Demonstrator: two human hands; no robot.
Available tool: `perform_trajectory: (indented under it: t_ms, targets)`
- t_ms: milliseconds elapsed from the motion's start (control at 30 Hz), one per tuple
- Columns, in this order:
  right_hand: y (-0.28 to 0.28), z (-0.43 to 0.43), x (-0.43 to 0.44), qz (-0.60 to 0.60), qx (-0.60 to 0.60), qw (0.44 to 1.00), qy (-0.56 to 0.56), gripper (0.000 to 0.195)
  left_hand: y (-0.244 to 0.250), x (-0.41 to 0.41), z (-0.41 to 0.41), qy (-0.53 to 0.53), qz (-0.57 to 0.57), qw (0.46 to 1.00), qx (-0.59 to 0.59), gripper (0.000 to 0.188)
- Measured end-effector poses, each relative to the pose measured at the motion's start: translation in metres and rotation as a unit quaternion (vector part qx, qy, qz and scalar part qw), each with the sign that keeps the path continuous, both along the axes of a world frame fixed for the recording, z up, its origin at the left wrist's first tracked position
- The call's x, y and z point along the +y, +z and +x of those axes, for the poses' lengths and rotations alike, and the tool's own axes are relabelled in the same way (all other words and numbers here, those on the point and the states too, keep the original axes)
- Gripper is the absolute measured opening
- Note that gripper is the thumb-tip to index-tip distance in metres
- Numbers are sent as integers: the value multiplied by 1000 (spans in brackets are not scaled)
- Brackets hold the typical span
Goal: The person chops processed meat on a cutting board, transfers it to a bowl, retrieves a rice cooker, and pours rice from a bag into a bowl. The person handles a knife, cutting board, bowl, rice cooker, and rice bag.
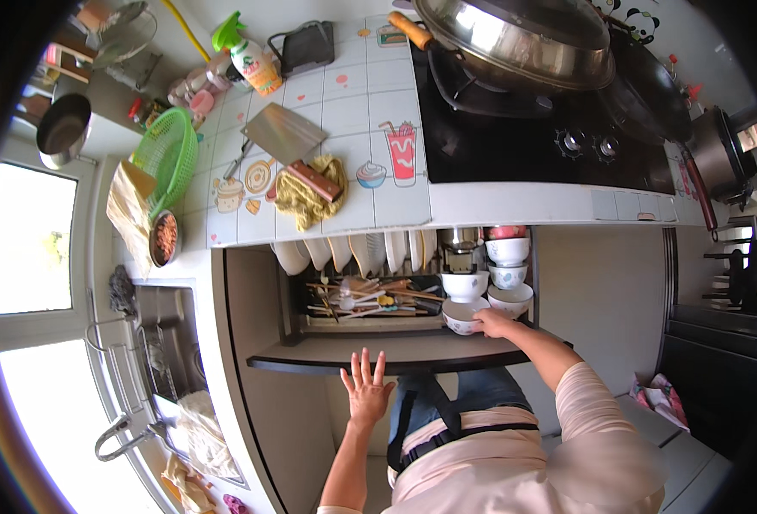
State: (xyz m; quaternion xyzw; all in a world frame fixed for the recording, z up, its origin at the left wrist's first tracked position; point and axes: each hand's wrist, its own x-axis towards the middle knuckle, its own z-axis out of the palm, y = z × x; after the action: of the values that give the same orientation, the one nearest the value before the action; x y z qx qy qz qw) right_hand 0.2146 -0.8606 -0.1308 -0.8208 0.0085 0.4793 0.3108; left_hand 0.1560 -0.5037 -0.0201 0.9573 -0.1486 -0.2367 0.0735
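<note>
My right hand (495,322) grips the rim of a white patterned bowl (461,317) at the front right of an open drawer (378,352). Other bowls stand around it: a white bowl (464,286) just behind, a wider bowl (510,299) to its right, and a stack (507,251) farther back. My left hand (369,395) has its fingers spread and holds nothing. Its fingertips overlap the drawer's dark front edge; whether they touch it I cannot tell. Left of the bowls, a cutlery tray (365,299) holds chopsticks and spoons. Plates (365,252) stand on edge behind the tray.
The tiled counter (340,122) overhangs the drawer's back. It bears a cleaver (286,136) with its handle on a yellow-green cloth (311,193), a small knife (237,160) and a spray bottle (253,64). A lidded wok (513,45) stands on the black hob (507,151); a sink (166,334) lies left.
</note>
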Motion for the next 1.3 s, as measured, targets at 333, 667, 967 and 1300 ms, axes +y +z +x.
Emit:
perform_trajectory:
  t_ms: [333, 667, 967, 1300]
  targets:
    - [65, 15, -41, 329, 200, 869, -311, 25, -8, -8, 6, 49, -30, 998, -27, 73]
    - [216, -112, -47, 549, -46, 622, -557, 21, -14, -25, 49, 58, -35, 996, -54, 84]
    - [288, -142, -76, 195, -339, 844, -367, 17, 85, -155, 39, 215, -511, 817, 159, 53]
    - [295, -250, -250, -125, -506, 847, -104, 8, 125, -449, -64, 150, -508, 655, 539, 42]
